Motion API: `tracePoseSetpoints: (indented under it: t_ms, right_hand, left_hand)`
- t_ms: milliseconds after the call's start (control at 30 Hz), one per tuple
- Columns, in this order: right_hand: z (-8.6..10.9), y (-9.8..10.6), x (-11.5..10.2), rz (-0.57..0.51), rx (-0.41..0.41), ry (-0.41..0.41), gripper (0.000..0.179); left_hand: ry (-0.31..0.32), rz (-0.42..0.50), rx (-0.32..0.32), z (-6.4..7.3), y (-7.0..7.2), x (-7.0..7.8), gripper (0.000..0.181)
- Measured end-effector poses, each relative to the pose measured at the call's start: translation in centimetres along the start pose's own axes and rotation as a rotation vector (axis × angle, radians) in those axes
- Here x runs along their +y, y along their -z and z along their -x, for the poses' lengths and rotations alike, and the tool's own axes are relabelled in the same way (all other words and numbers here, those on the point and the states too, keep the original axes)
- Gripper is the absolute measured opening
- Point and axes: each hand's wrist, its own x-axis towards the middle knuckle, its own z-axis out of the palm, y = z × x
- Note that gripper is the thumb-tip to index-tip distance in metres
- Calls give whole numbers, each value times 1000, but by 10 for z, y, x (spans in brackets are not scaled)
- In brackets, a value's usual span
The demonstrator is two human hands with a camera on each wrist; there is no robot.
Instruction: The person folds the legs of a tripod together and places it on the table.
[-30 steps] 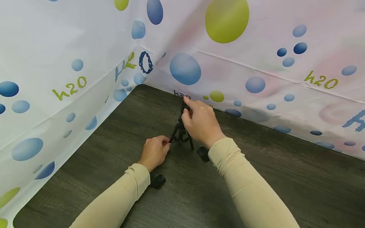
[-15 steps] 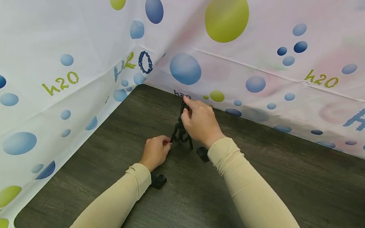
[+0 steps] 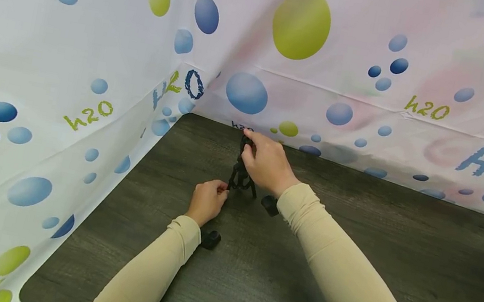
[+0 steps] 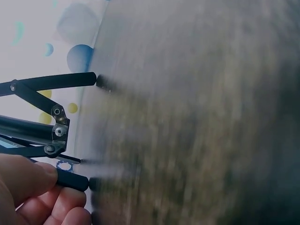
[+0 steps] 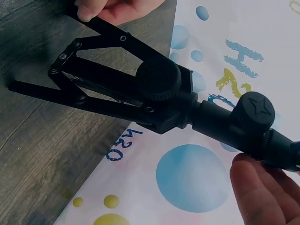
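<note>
A small black tripod [image 5: 213, 117] stands upright near the back of the table, its legs partly spread and joined by hinged braces. My left hand [image 3: 206, 201] pinches the lower end of one leg [image 4: 72, 180] between thumb and fingers. Up at the tripod's top, my right hand [image 3: 269, 164] holds the upper column; the right wrist view shows its fingers [image 5: 258, 192] against the column, below a round knob [image 5: 254, 110]. A larger knob [image 5: 158, 77] sits where the legs meet the body. In the head view, the right hand hides part of the column.
The dark wood-grain table [image 3: 370, 276] has rounded corners. White sheeting [image 3: 343, 17] printed with bubbles and lettering hangs close behind the tripod and along the left side. Black devices [image 3: 210, 240] are seen at both wrists.
My left hand has shifted very slightly to the right with the leg it pinches, and the tripod legs stand a little closer together. The right hand stays at the top.
</note>
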Motion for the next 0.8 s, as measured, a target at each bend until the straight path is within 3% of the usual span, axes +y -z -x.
tracePoseSetpoints:
  t_ms: [267,533,800]
  right_hand:
    - [-3,1,6,53,-79,38,46]
    - [-2,4,7,74,-58,86,47]
    - [-1,1,7,52,-72,61,48]
  left_hand:
    - [-4,2,-2,-1,-1,-2,12]
    - [-35,11,9,-1,-1,-1,13]
    - [-47,38,13,1,-1,-4,12]
